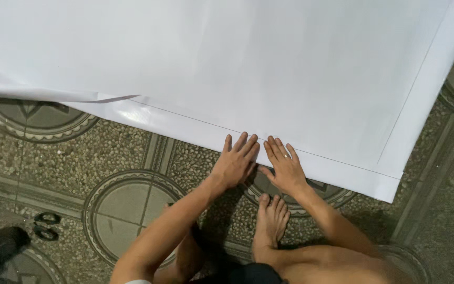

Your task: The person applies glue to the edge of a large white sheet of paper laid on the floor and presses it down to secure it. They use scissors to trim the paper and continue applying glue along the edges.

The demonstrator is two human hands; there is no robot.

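- Head view looks straight down on two bare hands pressed flat, side by side, at the near edge of a big white sheet [269,68].
- Left hand [236,162] lies palm down, fingers spread wide, fingertips on the sheet's margin and the heel over the floor [64,163]; it grips nothing.
- Right hand [285,167] is also flat and open, fingers fanned onto the sheet, a ring [286,156] on one finger; it holds nothing.
- Thumbs nearly meet between the two hands.
- A thin ruled line [342,162] runs just inside the sheet's edge, passing under the fingertips and turning up near the right corner.
- Sheet covers the upper part of the view; its left part curls up off the floor.
- A bare foot [270,218] rests just below the right hand, toes pointing at the sheet.
- Floor is pebbled tile with round ring patterns.
- Two small dark rings [47,225] lie on the floor at left, well apart from the hands.
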